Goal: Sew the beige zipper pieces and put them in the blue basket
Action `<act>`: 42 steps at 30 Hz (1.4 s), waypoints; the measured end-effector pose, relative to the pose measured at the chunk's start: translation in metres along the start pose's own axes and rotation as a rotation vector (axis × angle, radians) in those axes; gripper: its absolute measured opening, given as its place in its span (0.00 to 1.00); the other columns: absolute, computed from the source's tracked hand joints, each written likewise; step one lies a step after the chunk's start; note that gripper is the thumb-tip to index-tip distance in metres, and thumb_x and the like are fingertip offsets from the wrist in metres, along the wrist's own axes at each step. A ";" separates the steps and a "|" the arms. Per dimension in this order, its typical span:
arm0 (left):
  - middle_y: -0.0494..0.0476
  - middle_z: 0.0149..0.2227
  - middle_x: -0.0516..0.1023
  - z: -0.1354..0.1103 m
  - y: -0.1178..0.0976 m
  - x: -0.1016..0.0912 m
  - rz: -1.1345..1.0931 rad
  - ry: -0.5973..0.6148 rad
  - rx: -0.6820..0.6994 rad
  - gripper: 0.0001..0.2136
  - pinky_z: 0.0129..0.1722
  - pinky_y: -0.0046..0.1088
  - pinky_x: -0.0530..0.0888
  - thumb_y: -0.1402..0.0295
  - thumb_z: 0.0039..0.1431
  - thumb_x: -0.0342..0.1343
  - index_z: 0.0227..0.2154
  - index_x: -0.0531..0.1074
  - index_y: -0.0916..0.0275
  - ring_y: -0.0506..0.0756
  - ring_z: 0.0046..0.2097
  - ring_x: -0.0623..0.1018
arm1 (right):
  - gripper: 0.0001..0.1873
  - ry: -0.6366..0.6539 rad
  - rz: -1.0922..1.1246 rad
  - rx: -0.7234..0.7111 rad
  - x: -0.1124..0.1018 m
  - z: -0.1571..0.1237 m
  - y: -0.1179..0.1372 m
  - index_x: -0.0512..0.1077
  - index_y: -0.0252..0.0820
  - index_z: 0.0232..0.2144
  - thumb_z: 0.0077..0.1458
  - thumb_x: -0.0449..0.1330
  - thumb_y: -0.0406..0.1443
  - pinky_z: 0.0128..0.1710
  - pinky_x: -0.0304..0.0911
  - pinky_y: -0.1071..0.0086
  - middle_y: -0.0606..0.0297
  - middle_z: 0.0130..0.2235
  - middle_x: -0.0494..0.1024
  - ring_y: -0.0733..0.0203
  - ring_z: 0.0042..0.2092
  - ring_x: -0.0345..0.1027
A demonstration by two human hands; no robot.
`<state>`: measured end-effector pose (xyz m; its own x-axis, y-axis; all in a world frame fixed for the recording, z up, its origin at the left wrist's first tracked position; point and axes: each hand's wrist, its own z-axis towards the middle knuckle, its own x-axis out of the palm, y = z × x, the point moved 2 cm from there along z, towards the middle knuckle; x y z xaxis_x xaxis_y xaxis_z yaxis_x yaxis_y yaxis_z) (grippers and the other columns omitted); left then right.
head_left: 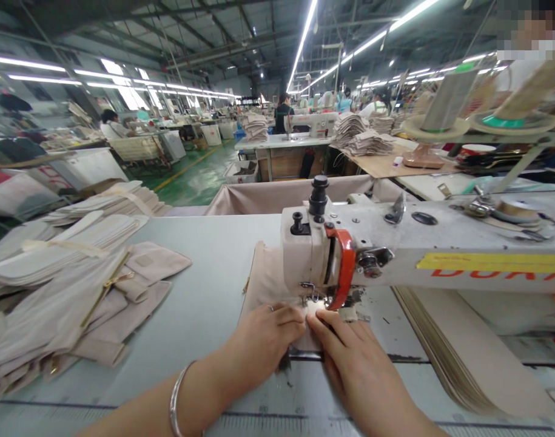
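A beige fabric piece [263, 279] lies on the grey table under the head of a white sewing machine [395, 249] with an orange guard. My left hand [259, 343], a silver bracelet on its wrist, lies on the fabric with fingers curled, pressing it down just before the needle. My right hand [354, 364] rests beside it, fingers stretched flat on the fabric edge by the presser foot. The fingertips of both hands almost touch below the needle.
A heap of beige zippered pieces [72, 297] covers the table's left side. A stack of flat beige panels [459, 358] lies at the right under the machine arm. Thread cones [445, 103] stand at the back right. Other workers sit at distant tables.
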<state>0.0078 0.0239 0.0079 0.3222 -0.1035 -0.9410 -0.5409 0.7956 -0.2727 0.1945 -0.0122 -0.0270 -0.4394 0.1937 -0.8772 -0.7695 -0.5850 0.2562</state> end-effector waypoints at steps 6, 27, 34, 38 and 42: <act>0.56 0.49 0.76 0.008 0.014 0.002 -0.046 -0.050 -0.067 0.13 0.55 0.34 0.72 0.77 0.66 0.47 0.48 0.72 0.60 0.55 0.51 0.75 | 0.28 -0.010 -0.008 0.002 0.002 0.001 -0.001 0.61 0.39 0.61 0.60 0.52 0.25 0.49 0.60 0.55 0.57 0.57 0.67 0.50 0.51 0.61; 0.57 0.42 0.81 0.018 0.035 0.011 0.078 -0.196 -0.163 0.14 0.47 0.37 0.78 0.77 0.62 0.47 0.39 0.78 0.60 0.58 0.44 0.80 | 0.27 0.031 -0.042 0.061 0.000 0.008 0.003 0.63 0.38 0.60 0.59 0.53 0.26 0.52 0.60 0.56 0.54 0.55 0.69 0.51 0.52 0.62; 0.52 0.44 0.81 0.013 0.033 0.009 0.058 -0.243 -0.121 0.15 0.47 0.32 0.78 0.76 0.63 0.45 0.41 0.78 0.58 0.55 0.45 0.80 | 0.16 0.079 0.020 0.086 -0.025 0.002 0.016 0.71 0.43 0.49 0.59 0.57 0.28 0.49 0.62 0.64 0.63 0.45 0.74 0.58 0.48 0.66; 0.53 0.42 0.81 0.013 0.034 0.006 0.060 -0.240 -0.170 0.14 0.44 0.33 0.79 0.74 0.63 0.47 0.39 0.79 0.56 0.56 0.42 0.81 | 0.10 -0.039 0.034 0.201 -0.067 -0.024 -0.007 0.72 0.45 0.39 0.62 0.51 0.29 0.46 0.64 0.65 0.64 0.41 0.74 0.59 0.44 0.67; 0.54 0.41 0.81 0.016 0.037 0.004 0.133 -0.260 -0.211 0.10 0.49 0.39 0.76 0.68 0.64 0.52 0.38 0.79 0.56 0.59 0.45 0.79 | 0.15 -0.148 -0.315 0.438 -0.106 -0.060 -0.064 0.70 0.41 0.48 0.64 0.52 0.41 0.49 0.62 0.53 0.54 0.44 0.72 0.49 0.46 0.66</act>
<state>0.0014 0.0620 -0.0032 0.4102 0.1700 -0.8960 -0.7313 0.6483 -0.2118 0.3178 -0.0428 0.0253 -0.1932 0.4330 -0.8805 -0.9809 -0.1055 0.1633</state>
